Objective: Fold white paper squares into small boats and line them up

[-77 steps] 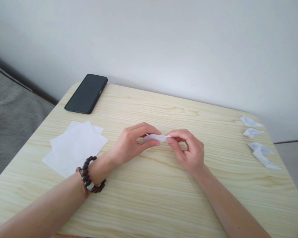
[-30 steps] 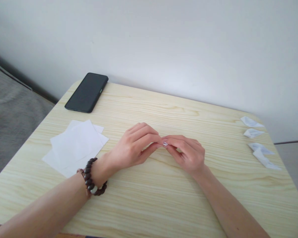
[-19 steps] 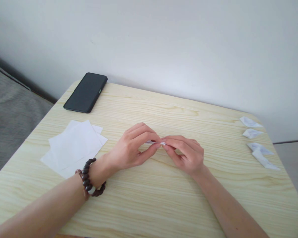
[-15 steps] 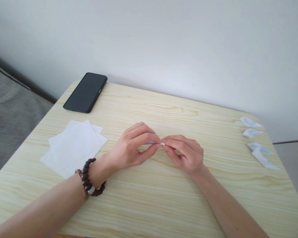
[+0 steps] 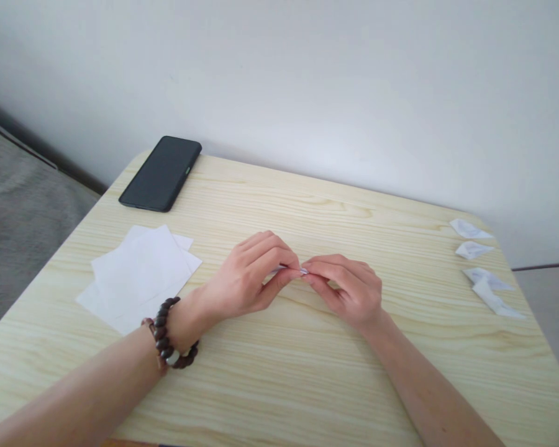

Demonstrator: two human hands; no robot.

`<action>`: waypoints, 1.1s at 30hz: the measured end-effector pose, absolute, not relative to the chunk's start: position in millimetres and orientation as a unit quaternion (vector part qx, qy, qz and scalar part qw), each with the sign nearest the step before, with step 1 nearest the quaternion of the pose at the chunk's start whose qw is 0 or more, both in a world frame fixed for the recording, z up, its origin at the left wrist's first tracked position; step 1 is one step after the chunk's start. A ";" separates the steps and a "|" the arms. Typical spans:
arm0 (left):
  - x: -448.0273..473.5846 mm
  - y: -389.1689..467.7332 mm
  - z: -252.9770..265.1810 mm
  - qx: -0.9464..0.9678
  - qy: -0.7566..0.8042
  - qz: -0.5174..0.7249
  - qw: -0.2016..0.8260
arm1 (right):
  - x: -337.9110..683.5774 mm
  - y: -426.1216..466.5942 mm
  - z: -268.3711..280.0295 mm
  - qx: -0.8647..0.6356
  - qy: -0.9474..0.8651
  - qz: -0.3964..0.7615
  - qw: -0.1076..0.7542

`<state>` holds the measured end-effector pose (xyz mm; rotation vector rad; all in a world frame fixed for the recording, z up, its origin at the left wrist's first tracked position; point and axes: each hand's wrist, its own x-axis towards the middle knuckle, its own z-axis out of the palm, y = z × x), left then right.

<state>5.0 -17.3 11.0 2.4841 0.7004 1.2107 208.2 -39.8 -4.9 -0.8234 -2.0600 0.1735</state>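
Observation:
Over the middle of the table, my left hand and my right hand meet fingertip to fingertip. Between them is a small folded piece of white paper, pinched by thumb and fingers on both sides. Most of the paper is hidden; a sliver also shows inside the curl of my left hand. A stack of square white paper sheets lies fanned out left of my left hand. At the right edge sit several folded white paper pieces in a rough column, the nearest two touching.
A black phone lies face up at the back left corner of the pale wooden table. Behind the table rises a white wall. Grey fabric shows beyond the left edge.
My left fingertips have shifted slightly to the right, closer to my right fingertips, so less of the paper shows between them. The rest is unmoved.

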 end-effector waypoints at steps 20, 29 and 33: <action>4.6 -14.2 2.9 0.835 0.324 0.405 0.184 | 207.6 -40.0 -7.4 -0.474 -0.695 0.162 0.516; 3.1 -12.9 3.8 0.835 0.318 0.397 0.209 | 208.1 -35.7 -8.6 -0.451 -0.614 0.292 0.577; 2.7 -15.0 5.5 0.827 0.317 0.374 0.276 | 208.8 -35.9 -7.7 -0.460 -0.595 0.311 0.581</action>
